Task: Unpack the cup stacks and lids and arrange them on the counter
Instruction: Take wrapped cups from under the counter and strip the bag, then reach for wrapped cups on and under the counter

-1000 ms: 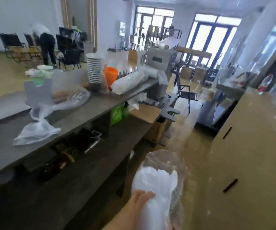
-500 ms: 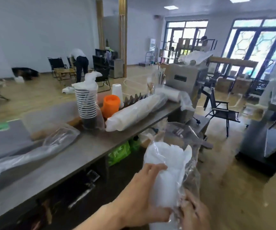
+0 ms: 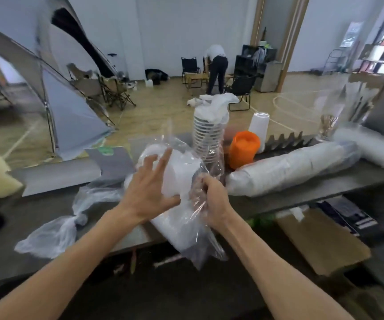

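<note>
A stack of white cups in a clear plastic bag (image 3: 181, 179) lies tilted over the front edge of the grey counter (image 3: 325, 188). My left hand (image 3: 150, 189) rests on its left side with the fingers spread and straight. My right hand (image 3: 210, 199) pinches the crinkled clear plastic on its right side. Behind them an upright stack of ribbed white cups (image 3: 207, 137) stands half out of its bag. An orange cup stack (image 3: 244, 148) and a white cup stack (image 3: 258, 128) stand beside it. A long bagged sleeve of white lids (image 3: 292, 169) lies on the counter to the right.
An empty knotted clear bag (image 3: 57, 229) lies on the counter at the left. A second bagged roll (image 3: 371, 146) lies at the far right. A cardboard box (image 3: 320, 241) sits on the lower shelf. Beyond the counter are a tent, folding chairs and a bending person (image 3: 217, 68).
My view has swung left toward the counter. The bagged cup stack has come up from floor level onto the counter's edge, my left hand has opened out on it and my right hand now pinches the plastic.
</note>
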### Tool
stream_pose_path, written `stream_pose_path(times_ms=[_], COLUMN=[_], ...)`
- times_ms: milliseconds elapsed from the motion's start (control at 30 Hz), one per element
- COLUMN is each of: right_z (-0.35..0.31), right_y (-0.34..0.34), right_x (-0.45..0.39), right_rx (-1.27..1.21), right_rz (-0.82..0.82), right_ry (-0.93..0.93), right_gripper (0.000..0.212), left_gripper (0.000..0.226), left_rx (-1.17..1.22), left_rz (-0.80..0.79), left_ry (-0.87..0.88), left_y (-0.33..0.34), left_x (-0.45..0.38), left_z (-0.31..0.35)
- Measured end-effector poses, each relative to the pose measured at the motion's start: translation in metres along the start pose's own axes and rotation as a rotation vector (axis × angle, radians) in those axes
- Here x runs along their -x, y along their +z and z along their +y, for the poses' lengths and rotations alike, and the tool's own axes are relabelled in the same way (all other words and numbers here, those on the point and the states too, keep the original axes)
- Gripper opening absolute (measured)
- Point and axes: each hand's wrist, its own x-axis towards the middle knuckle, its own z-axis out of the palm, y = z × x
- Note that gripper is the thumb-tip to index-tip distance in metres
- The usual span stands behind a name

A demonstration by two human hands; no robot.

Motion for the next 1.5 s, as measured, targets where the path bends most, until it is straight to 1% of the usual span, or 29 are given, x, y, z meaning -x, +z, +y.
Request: stream_pose_path(times_ms=[67, 133, 167, 267, 333, 400, 500, 567, 600, 667, 700, 767, 800, 833, 933, 1000, 1100, 1133, 1267, 1367, 1500], right_z=[0.011, 0.017, 0.017, 0.012, 0.007, -0.001, -0.013, -0.022, -0.024, -0.025, -0.025, -0.024, -0.023, -0.019, -0.001, 0.024, 0.077, 0.1, 0.202, 0.269, 0.364], right_y=[-0.009, -0.021, -0.025, -0.032, -0.039, -0.045, -0.049, -0.047, -0.046, -0.043, -0.04, -0.036, -0.034, -0.032, -0.027, -0.022, -0.011, -0.007, 0.014, 0.035, 0.064], right_x=[-0.031, -0.049, -0.052, -0.054, -0.056, -0.058, -0.05, -0.039, -0.033, -0.017, -0.008, 0.013, 0.023, 0.035, 0.061, 0.084, 0.128, 0.143, 0.194, 0.211, 0.234], right_rx=[-0.161, -0.167, -0.092, 0.323, 0.47, 0.544, 0.657, 0.788, 0.88, 1.065, 1.131, 1.197, 1.217, 1.238, 1.23, 1.22, 1.12, 1.135, 1.27, 1.291, 1.218], right_rz=[-0.026, 0.048, 0.101, 0.226, 0.282, 0.298, 0.301, 0.327, 0.322, 0.327, 0.332, 0.344, 0.342, 0.341, 0.315, 0.304, 0.259, 0.238, 0.172, 0.233, 0.431], right_ry=[0.127, 0.189, 0.196, 0.156, 0.122, 0.116, 0.073, -0.026, -0.1, -0.293, -0.407, -0.605, -0.684, -0.742, -0.811, -0.831, -0.769, -0.721, -0.414, -0.2, -0.021], right_gripper=[0.03, 0.029, 0.027, 0.016, 0.014, 0.028, 0.049, 0.063, 0.07, 0.073, 0.073, 0.07, 0.068, 0.064, 0.051, 0.041, 0.023, 0.02, 0.026, 0.031, 0.031], left_gripper=[0.12, 0.116, 0.111, 0.097, 0.094, 0.094, 0.088, 0.085, 0.084, 0.087, 0.088, 0.086, 0.084, 0.082, 0.072, 0.059, 0.045, 0.044, 0.041, 0.041, 0.039], left_rx=[-0.138, -0.211, -0.226, -0.22, -0.21, -0.246, -0.253, -0.227, -0.235, -0.258, -0.246, -0.208, -0.199, -0.199, -0.174, -0.155, -0.088, -0.079, -0.093, -0.135, -0.154], left_rz=[-0.05, -0.105, -0.114, -0.069, -0.036, -0.044, -0.165, -0.251, -0.27, -0.254, -0.212, -0.094, -0.053, -0.045, -0.053, -0.059, -0.086, -0.113, -0.324, -0.486, -0.693], left_ry=[-0.049, -0.097, -0.116, -0.132, -0.122, -0.108, -0.12, -0.12, -0.121, -0.139, -0.142, -0.117, -0.097, -0.093, -0.069, -0.013, 0.022, 0.028, 0.105, 0.177, 0.353], left_y=[0.015, 0.03, 0.035, 0.042, 0.04, 0.037, 0.033, 0.034, 0.035, 0.033, 0.031, 0.022, 0.016, 0.01, -0.002, -0.007, -0.009, -0.004, 0.028, 0.05, 0.074], left_x=[-0.021, -0.034, -0.037, -0.036, -0.033, -0.033, -0.038, -0.041, -0.041, -0.032, -0.025, -0.006, 0.004, 0.019, 0.062, 0.1, 0.163, 0.185, 0.258, 0.293, 0.331], left_z=[-0.014, -0.024, -0.027, -0.032, -0.032, -0.034, -0.038, -0.04, -0.039, -0.036, -0.032, -0.023, -0.018, -0.012, -0.005, -0.004, -0.007, -0.01, -0.039, -0.081, -0.137])
